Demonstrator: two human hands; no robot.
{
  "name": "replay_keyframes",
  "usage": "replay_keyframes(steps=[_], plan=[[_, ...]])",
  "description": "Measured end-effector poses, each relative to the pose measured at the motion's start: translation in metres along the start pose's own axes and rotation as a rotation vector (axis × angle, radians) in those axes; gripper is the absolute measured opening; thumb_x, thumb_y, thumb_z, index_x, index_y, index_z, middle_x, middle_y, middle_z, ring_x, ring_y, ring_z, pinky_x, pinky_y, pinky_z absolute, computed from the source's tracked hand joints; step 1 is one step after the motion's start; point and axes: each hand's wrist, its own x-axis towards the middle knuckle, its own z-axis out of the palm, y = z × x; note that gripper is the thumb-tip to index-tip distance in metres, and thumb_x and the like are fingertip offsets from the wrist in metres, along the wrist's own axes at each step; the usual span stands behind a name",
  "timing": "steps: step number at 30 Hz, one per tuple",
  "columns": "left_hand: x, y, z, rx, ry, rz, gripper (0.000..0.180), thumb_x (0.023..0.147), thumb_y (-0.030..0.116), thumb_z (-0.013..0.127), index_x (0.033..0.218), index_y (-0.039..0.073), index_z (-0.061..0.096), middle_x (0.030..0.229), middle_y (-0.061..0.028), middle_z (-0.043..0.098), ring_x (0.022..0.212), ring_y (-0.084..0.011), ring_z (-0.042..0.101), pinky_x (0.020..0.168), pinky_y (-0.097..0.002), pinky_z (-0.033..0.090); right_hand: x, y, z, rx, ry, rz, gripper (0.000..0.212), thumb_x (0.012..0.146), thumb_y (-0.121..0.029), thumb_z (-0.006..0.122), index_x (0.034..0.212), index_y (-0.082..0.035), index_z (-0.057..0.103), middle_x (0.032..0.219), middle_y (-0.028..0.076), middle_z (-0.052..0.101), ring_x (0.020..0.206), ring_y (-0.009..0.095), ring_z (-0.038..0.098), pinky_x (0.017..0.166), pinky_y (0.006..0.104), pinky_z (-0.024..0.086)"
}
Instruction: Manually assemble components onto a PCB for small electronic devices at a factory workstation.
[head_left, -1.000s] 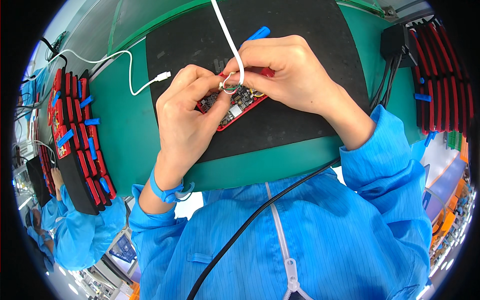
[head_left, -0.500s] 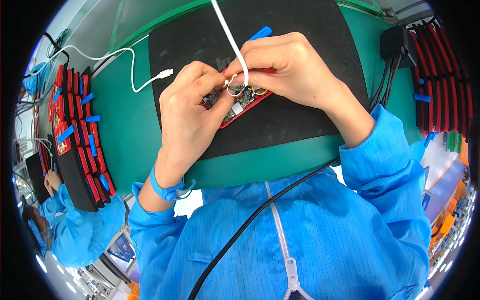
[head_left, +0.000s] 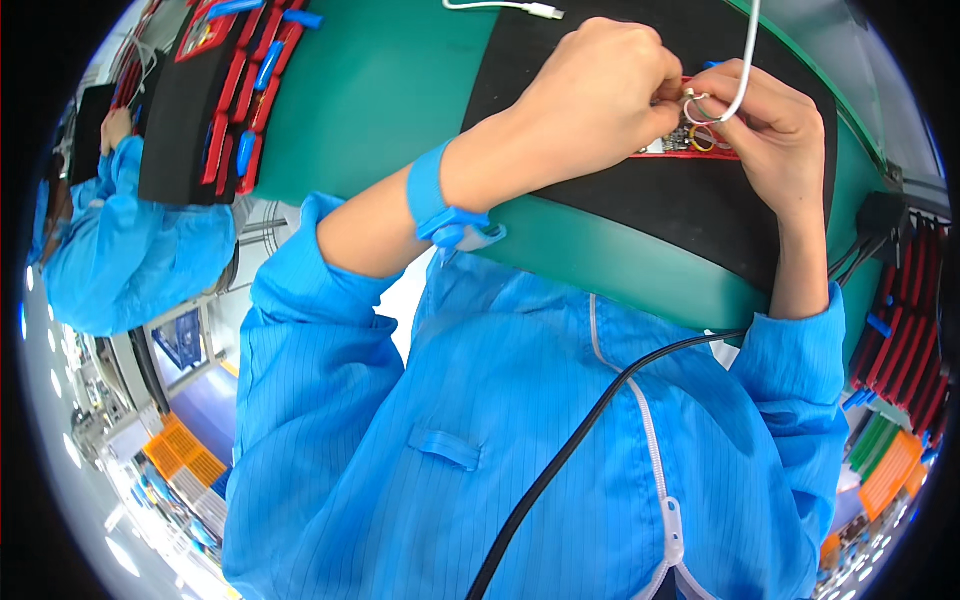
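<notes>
On a black mat (head_left: 600,205) lies a circuit board in a red tray (head_left: 675,154), partly covered by my hands. A white cable (head_left: 745,75) comes down from above and splits into thin coloured wires (head_left: 700,119) with small pale connectors (head_left: 689,94) at their ends. My right hand (head_left: 775,135) is closed, thumb and forefinger pinching the thin wires just over the board. My left hand (head_left: 605,95), with a blue wrist strap (head_left: 428,190), is also closed, fingertips touching beside the connectors. What its fingertips hold is hidden. A blue piece (head_left: 711,65) shows behind the right fingers.
Red trays with blue pieces (head_left: 262,100) stand in a black rack at the left; more red trays (head_left: 905,330) are at the right. A white cable plug (head_left: 543,11) lies at the far edge. A black cable (head_left: 560,440) crosses my front. Another person (head_left: 140,240) sits at left.
The view has swung left, so hands and board appear further right and higher. Both hands stay closed over the board; my left hand now covers its left part.
</notes>
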Motion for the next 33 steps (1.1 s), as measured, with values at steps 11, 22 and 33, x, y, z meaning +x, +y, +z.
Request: replay_keyframes(steps=[11, 22, 33], plan=[[0.003, 0.010, -0.004, -0.009, -0.064, -0.147, 0.010, 0.069, 0.009, 0.068, 0.073, 0.000, 0.071, 0.066, -0.0188, 0.065, 0.066, -0.0332, 0.067, 0.064, -0.0398, 0.054, 0.001, 0.003, 0.001, 0.035, 0.004, -0.031, 0.012, 0.083, 0.001, 0.066, 0.093, 0.002, 0.071, 0.084, 0.004, 0.068, 0.078, 0.011, 0.064, 0.071, 0.0218, 0.052], [0.005, 0.018, -0.011, 0.067, -0.090, -0.128, 0.012, 0.068, 0.007, 0.069, 0.072, -0.004, 0.068, 0.061, -0.0180, 0.062, 0.059, -0.0287, 0.064, 0.058, -0.0356, 0.051, 0.001, -0.001, 0.003, 0.062, 0.010, -0.015, 0.009, 0.084, 0.000, 0.066, 0.091, 0.003, 0.071, 0.081, 0.003, 0.066, 0.071, 0.007, 0.059, 0.060, 0.0196, 0.047], [0.010, 0.016, -0.012, 0.048, -0.073, -0.065, 0.011, 0.067, 0.006, 0.070, 0.068, -0.003, 0.065, 0.063, -0.0188, 0.062, 0.063, -0.0338, 0.064, 0.058, -0.0388, 0.050, 0.003, -0.004, 0.001, 0.007, 0.022, -0.041, 0.008, 0.079, -0.002, 0.070, 0.087, 0.000, 0.070, 0.075, 0.005, 0.065, 0.065, 0.010, 0.059, 0.057, 0.0231, 0.046]])
